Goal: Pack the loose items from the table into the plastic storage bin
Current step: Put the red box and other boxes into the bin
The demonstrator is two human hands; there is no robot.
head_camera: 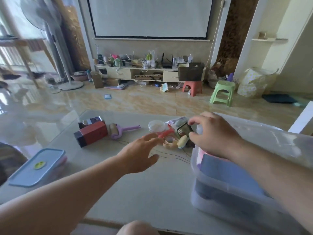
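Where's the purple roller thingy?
In the head view, the purple roller lies on the table, left of the middle, right beside the red box, with its handle pointing right toward the round white tub.

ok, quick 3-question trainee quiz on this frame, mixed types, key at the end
1. True or false: the right hand pinches a small dark grid-patterned item between fingertips.
2. Which lies farthest left on the table? A) the lint roller B) the blue-lidded container C) the tape roll
3. Fill in: the left hand is open, reaching toward the ____ item beside the tape roll.

Key: 1 true; 2 B; 3 red. The clear plastic bin sits on the right, under the right forearm.
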